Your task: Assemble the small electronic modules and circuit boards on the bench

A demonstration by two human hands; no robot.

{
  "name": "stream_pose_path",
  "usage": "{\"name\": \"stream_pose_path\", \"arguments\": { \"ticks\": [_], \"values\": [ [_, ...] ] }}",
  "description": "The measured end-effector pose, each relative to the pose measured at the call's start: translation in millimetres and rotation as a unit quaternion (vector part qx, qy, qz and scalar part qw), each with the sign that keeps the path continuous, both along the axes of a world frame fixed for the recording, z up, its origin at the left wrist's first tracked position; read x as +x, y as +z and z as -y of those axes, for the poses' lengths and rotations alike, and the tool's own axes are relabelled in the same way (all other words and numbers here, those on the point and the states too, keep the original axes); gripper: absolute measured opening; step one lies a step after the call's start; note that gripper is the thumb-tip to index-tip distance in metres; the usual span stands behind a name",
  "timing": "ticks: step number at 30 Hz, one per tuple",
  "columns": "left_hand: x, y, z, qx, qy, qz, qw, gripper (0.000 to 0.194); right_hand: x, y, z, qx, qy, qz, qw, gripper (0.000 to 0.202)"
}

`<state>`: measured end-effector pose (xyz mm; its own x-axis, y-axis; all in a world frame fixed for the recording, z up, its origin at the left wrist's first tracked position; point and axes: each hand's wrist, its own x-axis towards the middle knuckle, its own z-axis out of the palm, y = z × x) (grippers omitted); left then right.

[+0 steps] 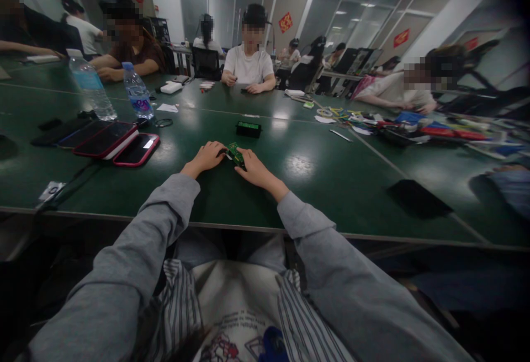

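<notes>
A small green circuit board [235,152] is between my two hands, low over the green table, just in front of me. My right hand [257,169] grips its right side, with the thumb on the near edge and the fingers along the far one. At the board's left end my left hand [208,158] has its fingers bent and closed. A small dark piece with a whitish edge shows by those fingertips, too small to name. Beyond the hands sits a black rectangular case [248,129] with green inside its top.
Phones in red cases [136,149] lie to the left, near two water bottles [138,94]. A heap of cables and tools [414,127] spreads at the right, with a dark flat object [419,198] nearer. Several people sit around the table; one [249,64] faces me.
</notes>
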<state>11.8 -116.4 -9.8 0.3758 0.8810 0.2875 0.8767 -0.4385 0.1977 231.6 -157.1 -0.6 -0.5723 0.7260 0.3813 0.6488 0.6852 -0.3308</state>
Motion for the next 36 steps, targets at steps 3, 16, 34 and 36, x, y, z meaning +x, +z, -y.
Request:
{"name": "stream_pose_path", "arguments": {
  "ticks": [3,16,34,36],
  "values": [
    [-0.4,-1.0,-1.3,-0.001,0.0,-0.002,1.0,0.032,0.1,0.2,-0.2,-0.002,0.002,0.001,1.0,0.063],
    [-0.5,-2.2,-2.0,-0.001,-0.004,-0.002,1.0,0.033,0.2,-3.2,-2.5,0.009,-0.001,0.009,1.0,0.064],
    [-3.8,-3.9,-7.5,-0.001,-0.023,0.01,1.0,0.032,0.5,-0.8,-0.7,-0.003,0.0,0.009,1.0,0.064],
    [-4.5,-4.9,-9.0,-0.001,-0.03,0.013,0.999,0.033,0.4,-1.5,-1.2,-0.001,-0.001,0.008,1.0,0.064]
  ]
}}
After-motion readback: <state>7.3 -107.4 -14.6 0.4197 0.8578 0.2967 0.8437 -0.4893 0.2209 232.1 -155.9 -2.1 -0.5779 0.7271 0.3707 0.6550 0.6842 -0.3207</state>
